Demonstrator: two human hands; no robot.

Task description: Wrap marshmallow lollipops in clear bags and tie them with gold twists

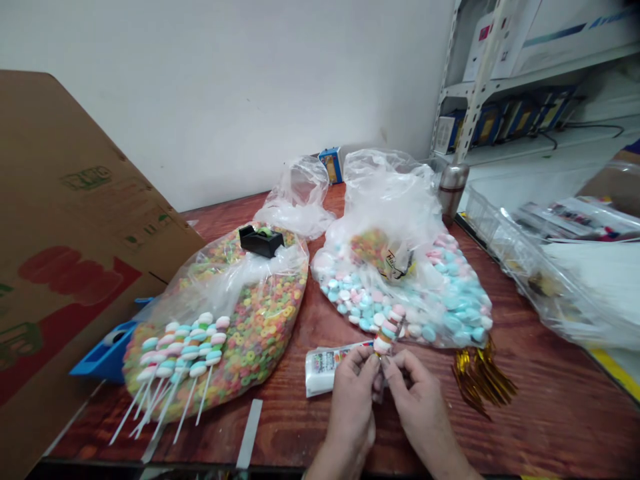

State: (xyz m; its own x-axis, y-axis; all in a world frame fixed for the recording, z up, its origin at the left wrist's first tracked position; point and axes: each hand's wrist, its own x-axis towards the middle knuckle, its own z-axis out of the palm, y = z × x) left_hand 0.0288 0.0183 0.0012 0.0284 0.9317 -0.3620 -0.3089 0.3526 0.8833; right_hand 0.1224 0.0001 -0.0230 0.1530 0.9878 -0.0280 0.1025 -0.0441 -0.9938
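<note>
MARSHMALLOW SKEWER, 1 PC., HELD, LOWER CTR.-RIGHT

L. hand & R. hand: fingertips closed, both pinching skewer's base. Pos.: slightly tilted, in front of marshmallow bag. Detail at fingertips: too small to tell. Handling (judged): grip low, off soft pcs.; light pressure, else dents; L. to steady, R. to work base; keep stack aligned. Adj.: gold metallic strips, lower right, apart from hands. Also: skewer grp., lower left, on cereal-ring bag.
</note>
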